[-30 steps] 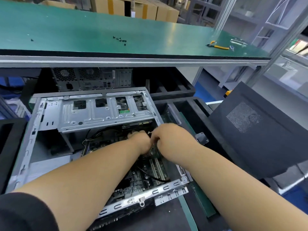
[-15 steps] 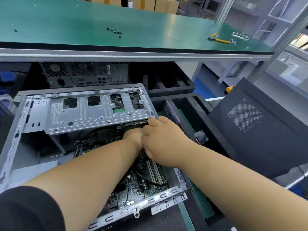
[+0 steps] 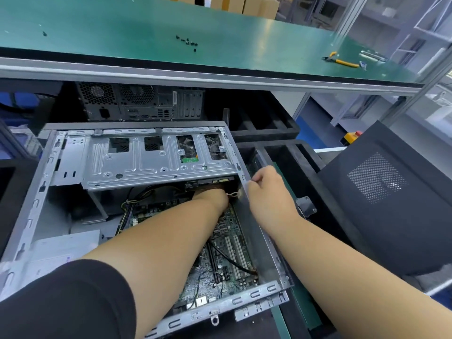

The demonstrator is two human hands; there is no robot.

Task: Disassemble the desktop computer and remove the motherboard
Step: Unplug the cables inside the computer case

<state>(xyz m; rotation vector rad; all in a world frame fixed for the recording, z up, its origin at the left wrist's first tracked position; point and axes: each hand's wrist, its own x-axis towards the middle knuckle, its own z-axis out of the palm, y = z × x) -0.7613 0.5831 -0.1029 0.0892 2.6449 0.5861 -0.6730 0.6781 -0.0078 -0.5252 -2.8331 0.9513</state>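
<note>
We find the motherboard [image 3: 227,260] seated flat in the floor of the open computer case [image 3: 31,211], below the drive cage [image 3: 151,165]. Our left hand [image 3: 212,198] reaches under the cage; we cannot tell its grip. Our right hand [image 3: 269,192] pinches a pale cable [image 3: 233,194] at the case wall. We judge the board stiff, light and fragile: we should lift it by its bare edges, never by components.

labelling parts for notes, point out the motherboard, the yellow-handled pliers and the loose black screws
motherboard [image 3: 230,243]: head view, on the white expansion slots
yellow-handled pliers [image 3: 342,61]: head view, on a handle
loose black screws [image 3: 188,41]: head view, on the cluster's middle
</note>
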